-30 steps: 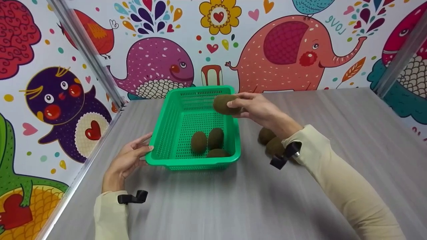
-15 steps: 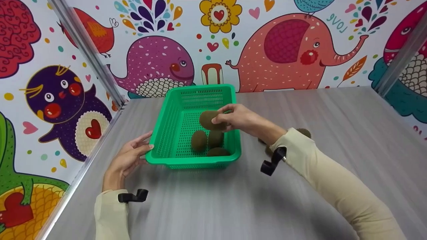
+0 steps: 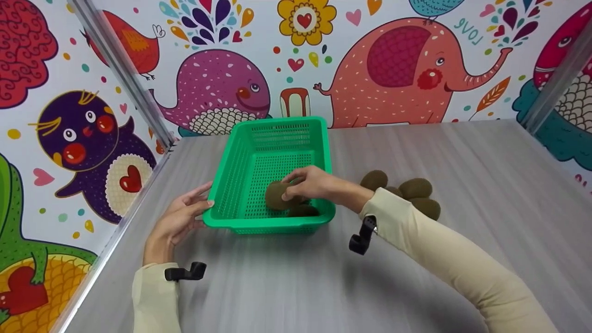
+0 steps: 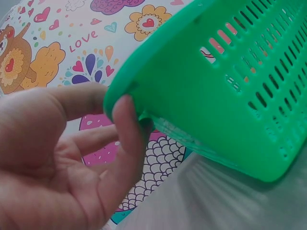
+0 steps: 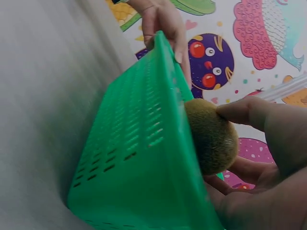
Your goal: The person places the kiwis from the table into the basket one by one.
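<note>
A green slotted plastic basket (image 3: 273,224) stands on the table. My left hand (image 3: 178,219) grips its near left corner; in the left wrist view the thumb (image 4: 127,117) laps over the rim. Low inside the basket's near right part, my right hand (image 3: 314,185) holds a brown fuzzy kiwi (image 5: 211,136) between thumb and fingers. Another kiwi (image 3: 303,211) lies against the near wall, and others beneath the right hand are mostly hidden by it and the held fruit.
Several more kiwis (image 3: 416,188) lie on the grey table (image 3: 277,282) right of the basket, one partly behind the right sleeve. Behind stands a wall (image 3: 393,60) printed with cartoon animals, with a metal post (image 3: 122,74) at the left corner.
My right hand has carried the kiwi from above the basket's right rim down and toward me, onto the fruit inside. My left hand has stayed at the corner.
</note>
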The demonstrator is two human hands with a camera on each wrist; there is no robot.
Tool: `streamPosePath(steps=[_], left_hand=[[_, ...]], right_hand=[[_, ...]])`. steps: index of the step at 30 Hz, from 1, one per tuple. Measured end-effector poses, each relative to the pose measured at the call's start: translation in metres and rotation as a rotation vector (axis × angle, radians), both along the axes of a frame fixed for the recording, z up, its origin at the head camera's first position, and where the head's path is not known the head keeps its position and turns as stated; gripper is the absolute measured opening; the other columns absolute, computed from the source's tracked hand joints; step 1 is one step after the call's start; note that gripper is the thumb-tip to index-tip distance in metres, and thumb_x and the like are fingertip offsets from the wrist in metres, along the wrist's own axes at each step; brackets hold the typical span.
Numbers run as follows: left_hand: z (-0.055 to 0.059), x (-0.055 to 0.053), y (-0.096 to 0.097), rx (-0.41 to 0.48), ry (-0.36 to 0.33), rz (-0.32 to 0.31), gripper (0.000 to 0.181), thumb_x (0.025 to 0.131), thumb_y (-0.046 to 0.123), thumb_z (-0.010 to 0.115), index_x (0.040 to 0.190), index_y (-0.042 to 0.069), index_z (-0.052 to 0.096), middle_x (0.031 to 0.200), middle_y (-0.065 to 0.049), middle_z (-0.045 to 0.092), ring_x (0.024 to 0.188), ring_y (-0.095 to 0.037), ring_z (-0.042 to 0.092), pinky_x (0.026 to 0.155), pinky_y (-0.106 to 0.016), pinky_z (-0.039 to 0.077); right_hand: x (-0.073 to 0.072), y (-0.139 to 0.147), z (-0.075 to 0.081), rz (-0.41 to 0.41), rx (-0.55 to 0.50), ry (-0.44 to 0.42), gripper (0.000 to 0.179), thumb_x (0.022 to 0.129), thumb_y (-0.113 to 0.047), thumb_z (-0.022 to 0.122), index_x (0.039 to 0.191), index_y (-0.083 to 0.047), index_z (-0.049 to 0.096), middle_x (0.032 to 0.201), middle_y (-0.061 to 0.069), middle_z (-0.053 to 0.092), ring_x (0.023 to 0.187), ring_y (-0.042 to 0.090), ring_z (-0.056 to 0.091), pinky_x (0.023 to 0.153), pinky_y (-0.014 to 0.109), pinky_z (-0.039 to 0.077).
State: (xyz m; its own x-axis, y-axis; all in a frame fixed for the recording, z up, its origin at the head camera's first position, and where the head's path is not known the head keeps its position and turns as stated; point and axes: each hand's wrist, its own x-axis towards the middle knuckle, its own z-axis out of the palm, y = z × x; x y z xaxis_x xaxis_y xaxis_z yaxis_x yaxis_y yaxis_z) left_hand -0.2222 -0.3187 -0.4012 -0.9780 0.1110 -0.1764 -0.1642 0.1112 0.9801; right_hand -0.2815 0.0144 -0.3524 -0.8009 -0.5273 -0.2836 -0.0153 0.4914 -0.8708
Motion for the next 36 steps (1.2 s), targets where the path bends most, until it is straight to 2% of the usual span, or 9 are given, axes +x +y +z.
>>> streamPosePath(steps=[4, 9, 13, 17, 30, 36], left_hand=[[-0.001, 0.0, 0.0, 0.007, 0.001, 0.0, 0.066, 0.099, 0.015, 0.061, 0.158, 0.011, 0.03, 0.124, 0.0, 0.062, 0.095, -0.011, 0.072, 0.076, -0.034, 0.062], [-0.001, 0.001, 0.0, -0.003, 0.011, -0.005, 0.067, 0.1, 0.016, 0.061, 0.158, 0.01, 0.029, 0.127, -0.004, 0.058, 0.097, -0.011, 0.071, 0.077, -0.033, 0.062], [0.001, 0.002, 0.0, -0.011, 0.009, -0.003, 0.066, 0.101, 0.016, 0.059, 0.158, 0.01, 0.028, 0.133, -0.01, 0.054, 0.096, -0.01, 0.071, 0.077, -0.032, 0.062], [0.002, 0.002, 0.0, -0.014, 0.009, -0.01, 0.066, 0.101, 0.015, 0.058, 0.159, 0.01, 0.027, 0.138, -0.015, 0.051, 0.094, -0.01, 0.071, 0.075, -0.03, 0.061], [0.0, 0.001, 0.001, -0.015, 0.008, -0.004, 0.068, 0.099, 0.016, 0.061, 0.158, 0.01, 0.028, 0.131, -0.006, 0.058, 0.095, -0.011, 0.071, 0.073, -0.031, 0.062], [0.001, 0.001, 0.001, -0.007, 0.005, 0.0, 0.068, 0.1, 0.015, 0.061, 0.158, 0.009, 0.028, 0.126, -0.002, 0.059, 0.096, -0.01, 0.071, 0.074, -0.03, 0.061]], right_hand=[[0.002, -0.006, -0.003, 0.013, 0.048, 0.023, 0.042, 0.085, -0.025, 0.078, 0.125, -0.018, 0.069, 0.122, 0.007, 0.069, 0.099, 0.018, 0.062, 0.098, 0.043, 0.054], [0.003, -0.01, -0.005, 0.043, 0.077, 0.057, 0.041, 0.086, -0.025, 0.078, 0.125, -0.017, 0.069, 0.128, 0.006, 0.066, 0.111, 0.02, 0.06, 0.101, 0.041, 0.051], [0.003, -0.012, -0.006, 0.065, 0.08, 0.062, 0.043, 0.087, -0.023, 0.078, 0.128, -0.015, 0.068, 0.133, 0.007, 0.064, 0.12, 0.024, 0.058, 0.105, 0.042, 0.049], [0.003, -0.016, -0.007, 0.078, 0.114, 0.074, 0.043, 0.087, -0.023, 0.078, 0.128, -0.014, 0.068, 0.132, 0.008, 0.065, 0.121, 0.024, 0.059, 0.103, 0.041, 0.05], [0.009, -0.021, -0.008, 0.093, 0.223, 0.146, 0.037, 0.088, -0.02, 0.077, 0.123, -0.011, 0.071, 0.127, 0.011, 0.069, 0.119, 0.025, 0.063, 0.099, 0.04, 0.053], [0.012, -0.017, -0.003, 0.109, 0.22, 0.185, 0.031, 0.09, -0.019, 0.075, 0.12, -0.01, 0.073, 0.121, 0.009, 0.072, 0.113, 0.023, 0.066, 0.094, 0.038, 0.056]])
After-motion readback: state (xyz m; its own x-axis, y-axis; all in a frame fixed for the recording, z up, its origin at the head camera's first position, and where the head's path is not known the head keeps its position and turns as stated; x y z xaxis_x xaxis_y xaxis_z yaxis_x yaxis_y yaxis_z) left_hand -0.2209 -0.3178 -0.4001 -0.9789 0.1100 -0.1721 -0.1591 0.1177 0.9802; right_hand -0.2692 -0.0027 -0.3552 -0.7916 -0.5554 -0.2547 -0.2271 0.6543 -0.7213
